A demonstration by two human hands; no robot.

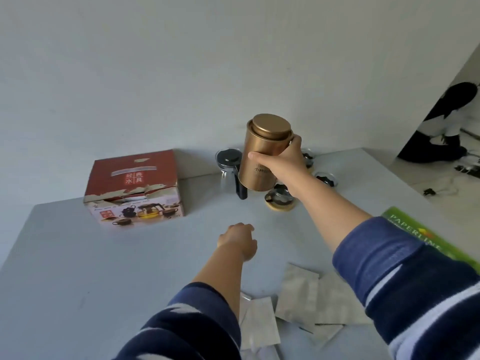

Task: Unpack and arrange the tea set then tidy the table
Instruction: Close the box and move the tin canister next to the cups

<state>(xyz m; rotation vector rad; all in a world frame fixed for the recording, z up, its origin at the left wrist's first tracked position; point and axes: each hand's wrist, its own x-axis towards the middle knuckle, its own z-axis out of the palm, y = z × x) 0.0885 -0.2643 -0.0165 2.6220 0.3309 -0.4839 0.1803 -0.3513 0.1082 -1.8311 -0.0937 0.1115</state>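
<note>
Closest in, a scatter of pale paper wrappers (296, 300) lies flat at the near edge of the tabletop (78, 268), some overlapping, between the person's two striped blue sleeves. The left hand (240, 241) hovers low over the middle of the tabletop, fingers loosely curled and holding nothing. The right hand (281, 158) reaches toward the far edge and grips a gold tin (265, 154) round its side, thumb on the front, fingers wrapped behind; the tin is lidded, tilted slightly and held up off the surface. Just behind the tin, near the far edge, stands a glass teapot (230, 165) with a black lid and a black handle. Small glass cups (280, 198) with dark saucers cluster to the right of it, partly hidden by the tin and the forearm, the nearest on a pale round coaster. Well apart, toward the far left corner, sits a red box (135, 188) printed with the tea set, its lid edge torn. A green paper pack (420, 237) lies along the right edge, partly under the right sleeve.
</note>
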